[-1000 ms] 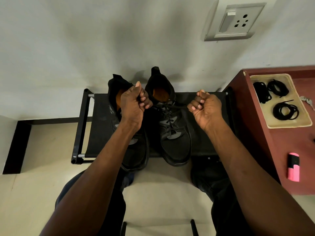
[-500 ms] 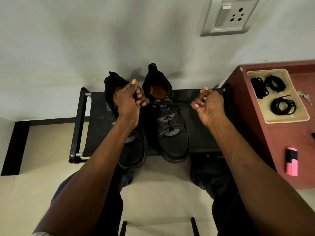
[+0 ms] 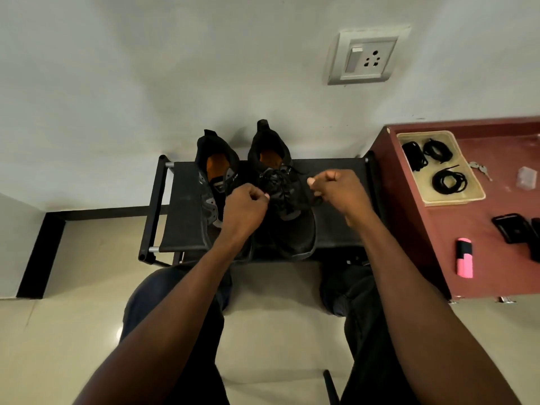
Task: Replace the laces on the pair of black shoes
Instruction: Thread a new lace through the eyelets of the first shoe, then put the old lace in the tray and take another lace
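Two black shoes with orange insoles stand side by side on a low black rack. The left shoe shows no lace. The right shoe carries a black lace bunched over its tongue. My left hand is curled at the lace's left side and pinches it. My right hand is curled at the shoe's right side and grips the other lace end. Both hands sit close over the laced shoe's upper.
A maroon side table stands at the right with a cream tray holding three coiled black laces. Keys, a pink and black lighter and a black case lie there too. A wall socket is above.
Both hands have dropped from a raised, spread position and come in toward the right shoe's tongue, so the lace now lies bunched there instead of stretched taut.
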Action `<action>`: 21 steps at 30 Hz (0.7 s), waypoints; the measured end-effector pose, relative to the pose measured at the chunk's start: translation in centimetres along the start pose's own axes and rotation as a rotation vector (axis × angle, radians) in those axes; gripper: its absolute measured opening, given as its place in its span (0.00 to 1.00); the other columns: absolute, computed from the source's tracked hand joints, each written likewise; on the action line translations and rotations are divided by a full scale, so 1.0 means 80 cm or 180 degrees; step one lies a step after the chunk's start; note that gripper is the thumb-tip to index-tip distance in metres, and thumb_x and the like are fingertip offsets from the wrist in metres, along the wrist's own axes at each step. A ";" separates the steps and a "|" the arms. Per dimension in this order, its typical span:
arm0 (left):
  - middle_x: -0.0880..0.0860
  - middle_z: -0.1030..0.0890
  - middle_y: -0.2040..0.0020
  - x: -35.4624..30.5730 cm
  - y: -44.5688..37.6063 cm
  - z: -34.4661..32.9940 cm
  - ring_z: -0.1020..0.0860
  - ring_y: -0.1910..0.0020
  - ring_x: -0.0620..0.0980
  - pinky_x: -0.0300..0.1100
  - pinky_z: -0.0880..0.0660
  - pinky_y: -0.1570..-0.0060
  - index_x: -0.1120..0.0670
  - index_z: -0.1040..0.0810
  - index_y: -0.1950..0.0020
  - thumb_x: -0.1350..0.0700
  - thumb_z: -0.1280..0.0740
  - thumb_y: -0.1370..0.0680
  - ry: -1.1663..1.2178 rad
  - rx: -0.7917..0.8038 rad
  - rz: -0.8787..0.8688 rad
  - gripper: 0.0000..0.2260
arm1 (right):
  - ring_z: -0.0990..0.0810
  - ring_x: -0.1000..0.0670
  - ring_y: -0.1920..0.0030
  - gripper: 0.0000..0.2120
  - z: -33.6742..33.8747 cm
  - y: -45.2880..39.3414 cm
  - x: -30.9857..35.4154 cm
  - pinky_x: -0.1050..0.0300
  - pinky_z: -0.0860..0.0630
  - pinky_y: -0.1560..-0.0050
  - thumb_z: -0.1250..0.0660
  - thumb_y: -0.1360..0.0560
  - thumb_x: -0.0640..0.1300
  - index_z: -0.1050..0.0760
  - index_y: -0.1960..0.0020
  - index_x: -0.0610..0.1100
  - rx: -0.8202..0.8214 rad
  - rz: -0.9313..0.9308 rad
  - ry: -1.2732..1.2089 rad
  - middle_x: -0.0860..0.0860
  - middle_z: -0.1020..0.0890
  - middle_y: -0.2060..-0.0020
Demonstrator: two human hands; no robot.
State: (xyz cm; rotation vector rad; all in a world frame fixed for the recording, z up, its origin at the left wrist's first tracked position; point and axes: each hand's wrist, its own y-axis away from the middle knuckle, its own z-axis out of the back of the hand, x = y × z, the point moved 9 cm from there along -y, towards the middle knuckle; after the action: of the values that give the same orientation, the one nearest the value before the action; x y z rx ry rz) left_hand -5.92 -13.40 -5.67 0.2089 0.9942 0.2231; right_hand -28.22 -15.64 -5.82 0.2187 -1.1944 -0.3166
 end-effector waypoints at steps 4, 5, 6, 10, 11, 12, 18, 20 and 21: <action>0.46 0.20 0.44 0.011 -0.003 -0.025 0.21 0.46 0.47 0.44 0.22 0.46 0.51 0.27 0.35 0.47 0.27 0.25 0.0200 0.0233 0.0090 0.21 | 0.22 0.52 0.43 0.17 -0.046 -0.017 -0.019 0.57 0.26 0.45 0.30 0.22 0.50 0.23 0.35 0.45 0.0371 -0.0208 0.0148 0.53 0.20 0.42; 0.46 0.20 0.41 0.012 -0.007 -0.032 0.21 0.44 0.47 0.46 0.21 0.43 0.51 0.28 0.32 0.46 0.27 0.25 0.0247 0.0305 0.0100 0.24 | 0.22 0.52 0.43 0.19 -0.059 -0.018 -0.027 0.56 0.26 0.45 0.30 0.22 0.50 0.24 0.33 0.46 0.0540 -0.0298 0.0211 0.52 0.20 0.40; 0.46 0.21 0.40 0.010 -0.008 -0.036 0.21 0.43 0.47 0.46 0.21 0.42 0.50 0.29 0.30 0.47 0.26 0.26 0.0303 0.0359 0.0097 0.27 | 0.21 0.51 0.43 0.19 -0.066 -0.013 -0.030 0.55 0.25 0.45 0.30 0.22 0.50 0.24 0.33 0.48 0.0618 -0.0344 0.0268 0.51 0.19 0.40; 0.47 0.21 0.41 0.011 -0.009 -0.046 0.21 0.44 0.46 0.35 0.24 0.52 0.50 0.31 0.28 0.55 0.25 0.26 0.0422 0.0325 -0.0017 0.29 | 0.20 0.46 0.43 0.20 -0.057 -0.011 -0.046 0.44 0.23 0.39 0.30 0.26 0.56 0.23 0.37 0.50 0.0195 -0.0417 0.0401 0.49 0.18 0.42; 0.48 0.20 0.41 0.012 -0.009 -0.050 0.21 0.44 0.47 0.32 0.26 0.55 0.50 0.31 0.29 0.57 0.25 0.27 0.0399 0.0325 -0.0057 0.28 | 0.20 0.45 0.43 0.21 -0.051 -0.010 -0.051 0.43 0.23 0.39 0.29 0.27 0.57 0.23 0.38 0.50 0.0113 -0.0449 0.0412 0.49 0.18 0.43; 0.49 0.19 0.41 0.012 -0.008 -0.054 0.20 0.44 0.47 0.31 0.27 0.57 0.50 0.30 0.29 0.58 0.26 0.27 0.0382 0.0351 -0.0099 0.28 | 0.20 0.45 0.43 0.21 -0.045 -0.007 -0.054 0.43 0.22 0.40 0.29 0.28 0.57 0.23 0.38 0.50 0.0041 -0.0493 0.0409 0.49 0.18 0.43; 0.48 0.20 0.41 0.004 -0.006 -0.071 0.21 0.43 0.49 0.42 0.23 0.47 0.50 0.28 0.33 0.57 0.27 0.24 0.0164 0.0398 -0.0300 0.21 | 0.19 0.46 0.45 0.18 -0.028 -0.001 -0.072 0.45 0.22 0.40 0.28 0.26 0.53 0.22 0.38 0.49 -0.0026 -0.0584 0.0198 0.50 0.17 0.45; 0.51 0.22 0.37 0.005 -0.004 -0.071 0.22 0.39 0.51 0.48 0.22 0.41 0.51 0.29 0.30 0.55 0.27 0.25 0.0063 0.0324 -0.0268 0.25 | 0.18 0.46 0.45 0.18 -0.029 0.001 -0.071 0.45 0.21 0.40 0.28 0.26 0.55 0.20 0.39 0.49 0.0021 -0.0557 0.0238 0.50 0.16 0.46; 0.53 0.25 0.32 0.004 -0.002 -0.069 0.25 0.35 0.53 0.50 0.24 0.37 0.52 0.31 0.27 0.54 0.27 0.25 -0.0025 0.0214 -0.0268 0.28 | 0.18 0.46 0.45 0.18 -0.025 0.002 -0.068 0.45 0.21 0.40 0.29 0.26 0.55 0.20 0.39 0.49 -0.0010 -0.0529 0.0247 0.49 0.16 0.46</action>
State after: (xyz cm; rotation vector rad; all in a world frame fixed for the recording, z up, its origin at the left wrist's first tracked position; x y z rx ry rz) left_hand -10.40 -13.09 -8.91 0.2285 1.0013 0.1122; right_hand -28.14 -13.54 -11.26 0.3256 -1.1011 -0.4513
